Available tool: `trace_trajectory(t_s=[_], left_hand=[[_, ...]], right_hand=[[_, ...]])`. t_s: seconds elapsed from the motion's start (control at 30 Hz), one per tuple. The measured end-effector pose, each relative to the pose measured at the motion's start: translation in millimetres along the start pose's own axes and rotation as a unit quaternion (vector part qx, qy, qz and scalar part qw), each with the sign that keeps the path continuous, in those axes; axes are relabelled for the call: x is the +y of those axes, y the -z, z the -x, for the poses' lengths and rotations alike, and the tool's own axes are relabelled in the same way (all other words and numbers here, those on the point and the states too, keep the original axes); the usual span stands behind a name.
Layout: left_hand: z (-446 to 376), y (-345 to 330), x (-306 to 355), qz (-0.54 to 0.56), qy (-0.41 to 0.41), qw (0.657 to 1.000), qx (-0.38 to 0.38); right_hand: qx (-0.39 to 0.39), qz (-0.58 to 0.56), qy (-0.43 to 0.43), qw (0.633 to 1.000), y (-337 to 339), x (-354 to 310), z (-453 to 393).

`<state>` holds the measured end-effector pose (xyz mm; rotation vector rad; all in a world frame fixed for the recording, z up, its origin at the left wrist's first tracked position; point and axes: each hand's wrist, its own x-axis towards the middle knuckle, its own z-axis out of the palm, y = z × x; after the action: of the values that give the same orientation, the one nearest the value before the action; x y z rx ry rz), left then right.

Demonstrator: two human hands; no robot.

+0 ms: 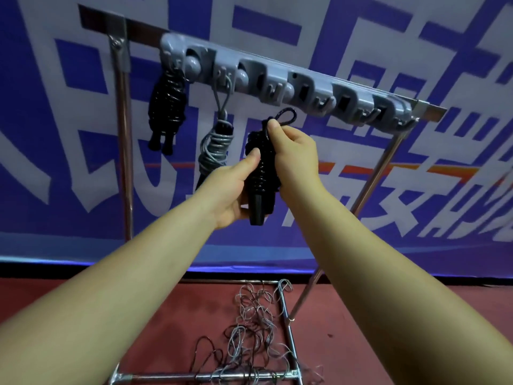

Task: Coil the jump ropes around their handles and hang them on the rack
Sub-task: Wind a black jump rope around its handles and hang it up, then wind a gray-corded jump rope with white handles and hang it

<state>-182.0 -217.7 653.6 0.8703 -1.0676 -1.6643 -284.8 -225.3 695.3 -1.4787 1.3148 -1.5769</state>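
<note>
Two ropes look done: a black coiled jump rope bundle (166, 112) hangs from the leftmost hook of the grey plastic hook rack (280, 81), and a grey coiled jump rope bundle (215, 145) hangs by its loop from the next hook. A third, a glossy black jump rope wound round its black handles (259, 173), is in hand w/ a small loop left free at the top, just below the rack's third hook — so coiling seems finished, hanging not yet done. Several hooks to the right are free. On the red floor, a tangled heap of thin grey and dark ropes (255, 329) lies over the chrome base bars of the stand — prob. more left to coil, count unclear.

Both arms reach fwd and up. Left hand (233, 187) wraps the lower coils and handles, thumb pressed on the side. Right hand (291, 151) pinches the top of the bundle at the loop's base, fingers curled tight.
</note>
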Motion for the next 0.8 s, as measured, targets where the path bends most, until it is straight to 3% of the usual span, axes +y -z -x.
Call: trace_trajectory(t_s=[0.2,0.4,0.57,0.8], left_hand=[[1.2,0.1,35.0,-0.003,-0.042,0.999,0.024],[-4.7,-3.3,35.0,-0.017,-0.009,1.0,0.01],[-8.1,-10.0,32.6,-0.027,-0.003,1.0,0.013],[-9.2,6.3,4.0,0.019,0.012,1.0,0.009]], right_hand=[[-0.013,0.02,0.055,0.998,-15.5,-35.5,-20.6],[-0.019,0.013,-0.017,1.0,-11.9,-33.1,-34.2],[-0.011,0.012,-0.025,1.0,-7.7,-29.2,-40.6],[-0.089,0.071,-0.021,0.993,0.2,-5.1,-14.7]])
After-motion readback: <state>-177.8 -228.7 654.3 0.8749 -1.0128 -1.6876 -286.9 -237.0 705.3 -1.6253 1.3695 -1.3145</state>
